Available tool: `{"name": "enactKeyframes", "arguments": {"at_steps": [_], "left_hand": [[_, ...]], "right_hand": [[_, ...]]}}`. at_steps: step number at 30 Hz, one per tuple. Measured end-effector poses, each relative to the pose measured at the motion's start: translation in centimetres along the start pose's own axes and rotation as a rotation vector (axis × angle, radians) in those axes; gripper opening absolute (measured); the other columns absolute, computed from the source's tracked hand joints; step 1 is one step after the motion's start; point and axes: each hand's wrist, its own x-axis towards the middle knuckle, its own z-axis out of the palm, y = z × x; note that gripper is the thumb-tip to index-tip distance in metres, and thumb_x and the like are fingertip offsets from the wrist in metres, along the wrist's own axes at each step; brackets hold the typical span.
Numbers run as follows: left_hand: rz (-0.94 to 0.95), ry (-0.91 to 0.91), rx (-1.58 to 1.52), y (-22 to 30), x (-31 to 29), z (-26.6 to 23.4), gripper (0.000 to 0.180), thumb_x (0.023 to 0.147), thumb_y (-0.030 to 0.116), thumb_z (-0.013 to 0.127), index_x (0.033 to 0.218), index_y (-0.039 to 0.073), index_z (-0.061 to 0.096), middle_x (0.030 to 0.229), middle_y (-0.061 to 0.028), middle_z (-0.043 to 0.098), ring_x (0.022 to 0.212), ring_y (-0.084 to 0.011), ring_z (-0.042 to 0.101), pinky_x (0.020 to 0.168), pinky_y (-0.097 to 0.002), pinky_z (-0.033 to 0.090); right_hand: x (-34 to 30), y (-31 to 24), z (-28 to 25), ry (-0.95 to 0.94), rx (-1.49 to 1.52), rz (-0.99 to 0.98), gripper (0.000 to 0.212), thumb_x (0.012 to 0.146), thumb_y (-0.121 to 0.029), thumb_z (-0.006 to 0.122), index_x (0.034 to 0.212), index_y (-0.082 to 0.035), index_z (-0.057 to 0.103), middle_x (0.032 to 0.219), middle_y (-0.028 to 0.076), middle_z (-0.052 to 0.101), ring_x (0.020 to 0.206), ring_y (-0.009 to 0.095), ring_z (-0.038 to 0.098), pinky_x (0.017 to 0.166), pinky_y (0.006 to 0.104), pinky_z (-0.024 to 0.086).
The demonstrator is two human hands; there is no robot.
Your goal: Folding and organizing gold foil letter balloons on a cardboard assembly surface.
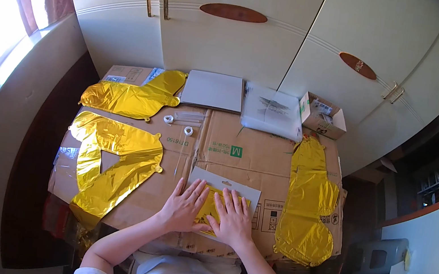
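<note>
At the near middle of the cardboard-covered table lies a grey backing card (213, 177) with a hang hole in its top edge. On the card is a folded piece of gold foil (209, 209), mostly hidden under my hands. My left hand (183, 207) presses flat on its left side, fingers stretched out. Flat on the right side rests my right hand (232, 219), its fingers spread and its thumb pointing toward the left one. Neither hand grips anything. Flat gold foil balloons lie around: one (122, 187) at left, another (122, 98) behind it, a third (303, 207) at right.
Toward the back are a stack of grey cards (213, 91), clear plastic bags (272, 114) and a small open box (332, 129). Two white ribbon rolls (188, 131) sit near thin clear straws (189, 116). Cream cabinets (233, 47) stand behind the table, a grey stool (381, 257) at right.
</note>
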Motion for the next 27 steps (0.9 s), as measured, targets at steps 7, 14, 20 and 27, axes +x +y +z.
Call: {"name": "enactKeyframes", "arguments": {"at_steps": [7,14,20,27], "left_hand": [[-0.039,-0.001,0.044,-0.8,-0.3,0.1,0.105,0.079,0.077,0.045,0.142,-0.007,0.036,0.15,-0.0225,0.033,0.143,-0.0335,0.026,0.114,-0.0586,0.013],[-0.313,0.11,-0.07,-2.7,-1.9,-0.2,0.077,0.089,0.055,0.053,0.14,-0.002,0.041,0.148,-0.021,0.037,0.142,-0.0366,0.026,0.114,-0.0582,0.017],[-0.311,0.114,-0.131,-2.9,-3.3,-0.5,0.062,0.09,0.041,0.058,0.138,0.004,0.044,0.148,-0.0165,0.038,0.142,-0.0386,0.025,0.115,-0.0557,0.017],[-0.221,0.112,-0.147,-1.3,-3.8,-0.8,0.065,0.087,0.04,0.061,0.139,0.006,0.042,0.144,-0.0182,0.042,0.139,-0.0369,0.032,0.112,-0.0585,0.021]], "right_hand": [[-0.2,-0.1,0.1,0.004,-0.02,0.012,0.065,0.092,-0.052,0.05,0.144,-0.013,0.043,0.154,0.015,0.029,0.141,0.043,0.023,0.115,0.0565,0.017],[-0.3,0.0,0.2,0.021,-0.029,0.001,0.067,0.092,-0.054,0.049,0.145,-0.014,0.04,0.155,0.014,0.028,0.142,0.043,0.022,0.115,0.0567,0.016],[-0.3,-0.2,0.4,0.024,-0.041,0.014,0.067,0.093,-0.055,0.047,0.146,-0.015,0.039,0.155,0.014,0.028,0.142,0.043,0.022,0.115,0.056,0.015],[-0.3,-0.2,0.3,0.039,-0.062,0.005,0.068,0.093,-0.055,0.047,0.146,-0.015,0.039,0.154,0.014,0.029,0.142,0.043,0.023,0.115,0.0565,0.017]]}}
